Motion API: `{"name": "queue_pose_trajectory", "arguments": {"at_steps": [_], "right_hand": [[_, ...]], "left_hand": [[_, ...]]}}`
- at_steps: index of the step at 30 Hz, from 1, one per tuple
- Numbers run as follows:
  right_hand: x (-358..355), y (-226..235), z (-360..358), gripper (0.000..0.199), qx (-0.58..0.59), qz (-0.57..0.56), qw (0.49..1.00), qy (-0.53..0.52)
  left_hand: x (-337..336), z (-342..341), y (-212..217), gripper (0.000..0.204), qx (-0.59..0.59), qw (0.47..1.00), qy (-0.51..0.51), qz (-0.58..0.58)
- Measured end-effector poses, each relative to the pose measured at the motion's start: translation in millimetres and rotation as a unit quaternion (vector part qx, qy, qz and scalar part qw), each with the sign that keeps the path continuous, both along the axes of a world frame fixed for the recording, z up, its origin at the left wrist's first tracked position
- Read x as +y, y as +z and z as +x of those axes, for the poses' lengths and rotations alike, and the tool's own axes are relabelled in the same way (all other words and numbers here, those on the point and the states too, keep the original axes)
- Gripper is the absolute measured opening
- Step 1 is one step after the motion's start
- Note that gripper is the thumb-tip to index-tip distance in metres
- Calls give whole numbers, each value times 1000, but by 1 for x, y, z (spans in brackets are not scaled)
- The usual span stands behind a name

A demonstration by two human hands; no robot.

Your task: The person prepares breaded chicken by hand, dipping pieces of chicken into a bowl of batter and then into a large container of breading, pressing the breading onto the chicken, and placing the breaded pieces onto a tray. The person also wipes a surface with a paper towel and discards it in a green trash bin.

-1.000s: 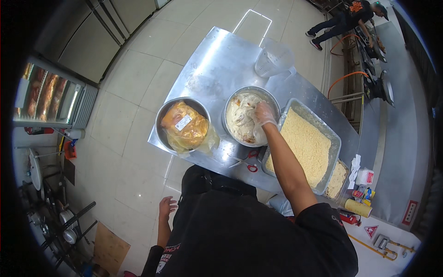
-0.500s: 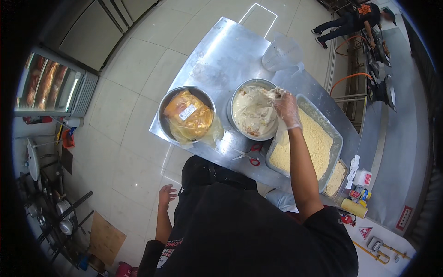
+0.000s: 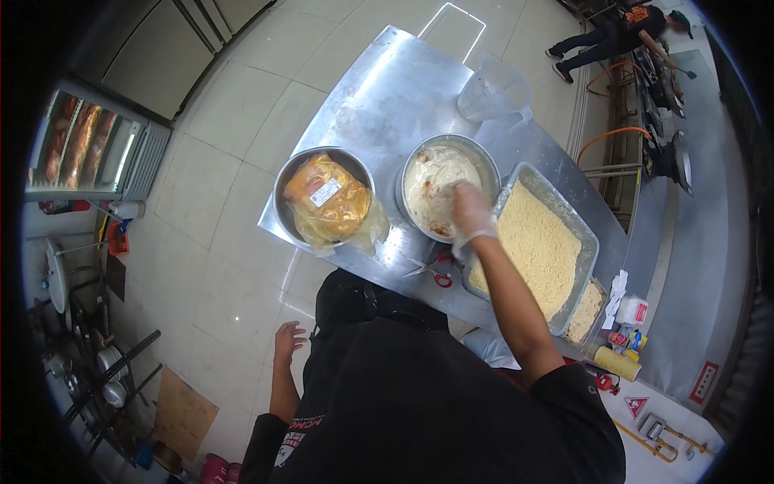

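My right hand (image 3: 472, 211), in a clear plastic glove, reaches into a round metal bowl (image 3: 401, 194) of thick off-white batter (image 3: 439, 173). Brownish pieces show in the batter. Motion smears the fingers, so their grip cannot be made out. My left hand (image 3: 289, 342) hangs bare beside my body, fingers loosely apart and holding nothing. Left of the batter stands another metal bowl (image 3: 284, 211) with a yellow plastic bag of orange-yellow food (image 3: 326, 194), labelled in white. Right of the batter is a grey tub (image 3: 595, 266) of pale yellow crumbs (image 3: 542, 246).
Red-handled scissors (image 3: 440, 279) lie near the steel table's (image 3: 363, 89) front edge. Behind the batter bowl stands a clear measuring jug (image 3: 492, 90). A smaller container (image 3: 587, 313) sits by the tub. At the far right, a person (image 3: 629, 36) works by the stoves.
My right hand has moved left and down, from the bowl's right rim into the batter. My left hand stays at my side. The distant person's arm has shifted.
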State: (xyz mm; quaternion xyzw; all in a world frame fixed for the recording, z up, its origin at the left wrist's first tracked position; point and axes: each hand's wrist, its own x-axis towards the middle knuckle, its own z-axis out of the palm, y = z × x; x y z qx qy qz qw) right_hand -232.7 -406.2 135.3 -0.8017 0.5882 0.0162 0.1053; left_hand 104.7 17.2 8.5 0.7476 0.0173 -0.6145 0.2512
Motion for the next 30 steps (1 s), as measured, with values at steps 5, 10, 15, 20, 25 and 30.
{"name": "queue_pose_trajectory", "arguments": {"at_steps": [5,10,15,20,25,30], "right_hand": [[11,-33,32,31,49,27,997,-57],[-5,-10,33,25,-55,38,996,-65],[-14,13,16,16,-48,28,998,43],[-28,56,7,17,-112,82,990,26],[-73,-33,-16,16,1,42,997,65],[-47,-24,5,17,-12,-63,998,25]], "left_hand": [[-11,-6,1,30,3,1000,9,-4],[-9,-9,2,31,5,1000,19,-13],[2,-9,-3,31,8,1000,13,3],[4,-10,0,30,6,1000,19,4],[-9,-6,-4,29,17,1000,-3,-14],[-5,6,-2,29,-23,999,18,-31]]}}
